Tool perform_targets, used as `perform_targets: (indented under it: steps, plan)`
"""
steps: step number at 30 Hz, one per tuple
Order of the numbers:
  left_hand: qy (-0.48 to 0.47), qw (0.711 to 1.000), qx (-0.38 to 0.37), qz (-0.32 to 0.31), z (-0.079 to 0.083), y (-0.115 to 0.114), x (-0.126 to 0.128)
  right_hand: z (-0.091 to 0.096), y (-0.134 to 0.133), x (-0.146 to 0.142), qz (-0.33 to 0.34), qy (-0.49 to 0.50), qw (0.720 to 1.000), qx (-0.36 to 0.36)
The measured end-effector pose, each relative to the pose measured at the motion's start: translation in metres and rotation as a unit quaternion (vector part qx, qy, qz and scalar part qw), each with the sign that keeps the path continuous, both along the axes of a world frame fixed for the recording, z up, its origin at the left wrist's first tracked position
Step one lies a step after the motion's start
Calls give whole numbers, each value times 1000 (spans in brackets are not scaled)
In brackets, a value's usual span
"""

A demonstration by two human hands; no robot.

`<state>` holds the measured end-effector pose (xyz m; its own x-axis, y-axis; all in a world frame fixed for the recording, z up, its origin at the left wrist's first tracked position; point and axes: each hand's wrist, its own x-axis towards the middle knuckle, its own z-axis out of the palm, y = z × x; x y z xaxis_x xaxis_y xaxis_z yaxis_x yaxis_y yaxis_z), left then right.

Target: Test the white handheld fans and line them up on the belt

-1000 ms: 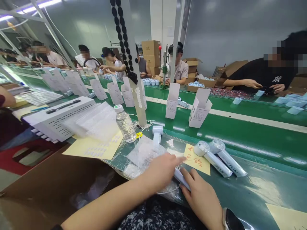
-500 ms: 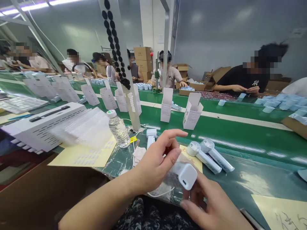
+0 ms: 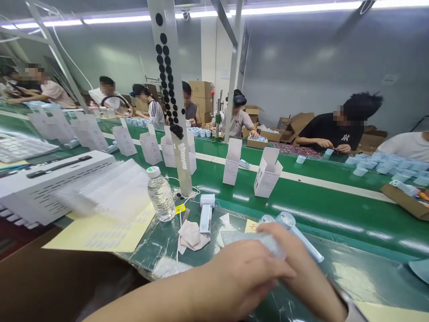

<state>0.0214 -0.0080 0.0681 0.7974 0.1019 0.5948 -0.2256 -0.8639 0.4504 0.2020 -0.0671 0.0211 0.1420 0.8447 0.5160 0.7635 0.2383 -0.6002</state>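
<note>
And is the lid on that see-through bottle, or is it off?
On: the white-and-green cap sits on top of the clear bottle.

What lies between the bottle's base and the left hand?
The head view shows a white cable and a pale crumpled cloth-like piece between the bottle and left hand.

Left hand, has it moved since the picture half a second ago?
Yes. Judged against the white post, the left hand has shifted to the right in the view and nearer to the wearer's body.
</note>
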Motion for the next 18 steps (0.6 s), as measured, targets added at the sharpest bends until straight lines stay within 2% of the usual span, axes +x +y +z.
perform_targets:
  steps: [2,4,6,8,11,13,15,18]
  plan:
    - [24,996,-61,59,-6,5,-19,17,20,38,-80,-11,996,23]
    - [30,983,-120,135,-19,12,-42,35,43,78,-181,-55,975,119]
    - [30,961,-172,215,-38,18,-67,47,69,110,-216,-125,948,196]
    - [31,935,-209,284,-59,22,-91,50,93,130,-211,-172,937,221]
    - [45,898,-236,369,-84,26,-129,41,118,138,-213,-181,937,209]
    - [58,871,-250,419,-93,28,-150,31,126,137,-222,-180,938,195]
    - [64,852,-254,453,-95,31,-164,21,128,135,-231,-178,942,169]
    - [72,852,-230,466,-90,33,-167,12,128,135,-252,-172,946,104]
